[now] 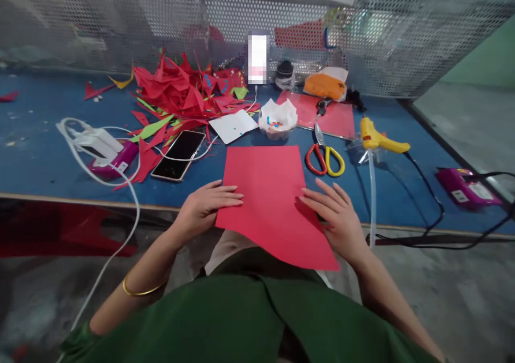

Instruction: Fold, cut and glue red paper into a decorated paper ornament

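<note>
Paper point(261, 186): while its near edge is hanging past the table point(36, 162) in the lower middle of the frame, the rest is lying on the blue top, at centre.
Left hand point(203, 205): is laying its fingers over the paper's left edge; whether it is pinching I cannot tell, the thumb being hidden.
Right hand point(340, 218): is spreading its fingers over the right edge; here too I cannot tell whether it is pinching.
Box point(462, 189): is sitting purple at the far right.
Phone point(183, 146): is lying left of centre, a white cable point(181, 160) crossing it.
Scissors point(319, 136): are resting just beyond the right hand.
Glue gun point(372, 135): is lying on the right, its stick pointing nearward.
Card point(232, 127): is lying beyond the paper, near the dish.
Dish point(281, 110): is holding small coloured bits, upper middle.
Scraps point(181, 89): are heaping up, mostly red, upper left.
Pouch point(325, 86): is lying orange, upper right of centre.
Mesh point(237, 14): is standing across the top.
</note>
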`<state>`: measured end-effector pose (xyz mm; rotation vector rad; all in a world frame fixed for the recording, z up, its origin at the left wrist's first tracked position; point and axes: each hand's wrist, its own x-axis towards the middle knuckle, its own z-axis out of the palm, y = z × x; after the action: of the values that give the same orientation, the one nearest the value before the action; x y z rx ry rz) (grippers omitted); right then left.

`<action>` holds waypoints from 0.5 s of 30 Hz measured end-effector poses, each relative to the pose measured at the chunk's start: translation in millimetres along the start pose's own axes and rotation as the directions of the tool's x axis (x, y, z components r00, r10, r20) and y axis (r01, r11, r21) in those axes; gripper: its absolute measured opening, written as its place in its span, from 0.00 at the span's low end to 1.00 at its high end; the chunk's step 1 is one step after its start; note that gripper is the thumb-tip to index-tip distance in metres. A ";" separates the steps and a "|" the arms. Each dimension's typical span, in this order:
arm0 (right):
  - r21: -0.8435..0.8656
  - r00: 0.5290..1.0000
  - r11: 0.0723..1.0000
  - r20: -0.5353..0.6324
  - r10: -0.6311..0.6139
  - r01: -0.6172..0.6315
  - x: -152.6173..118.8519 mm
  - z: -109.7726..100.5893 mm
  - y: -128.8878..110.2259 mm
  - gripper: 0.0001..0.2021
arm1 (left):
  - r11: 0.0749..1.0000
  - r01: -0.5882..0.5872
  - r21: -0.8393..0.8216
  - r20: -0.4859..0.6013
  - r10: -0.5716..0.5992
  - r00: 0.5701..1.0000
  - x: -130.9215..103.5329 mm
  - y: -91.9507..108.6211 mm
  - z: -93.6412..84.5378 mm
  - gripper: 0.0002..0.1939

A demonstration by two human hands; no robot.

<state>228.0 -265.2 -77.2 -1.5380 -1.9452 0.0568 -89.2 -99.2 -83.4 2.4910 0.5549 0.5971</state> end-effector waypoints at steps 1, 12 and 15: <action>0.051 0.999 0.998 0.026 -0.031 0.029 -0.1 -2.7 -1.8 0.18 | 1.000 -0.016 -0.014 -0.011 0.015 1.000 -1.2 -1.1 0.3 0.18; 0.283 0.784 0.735 0.131 0.607 -0.616 25.3 -9.8 -13.6 0.14 | 0.897 0.402 -0.186 -0.078 -0.421 0.904 16.9 41.5 -20.9 0.12; 0.232 0.772 0.739 0.107 0.627 -0.633 39.8 -5.9 -12.4 0.14 | 0.803 0.567 -0.186 -0.157 -0.594 0.789 28.9 44.2 -22.2 0.15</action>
<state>216.3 -235.9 -49.3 -1.9450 -1.2723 0.5958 -65.2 -111.2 -32.7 1.9805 1.2651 0.6158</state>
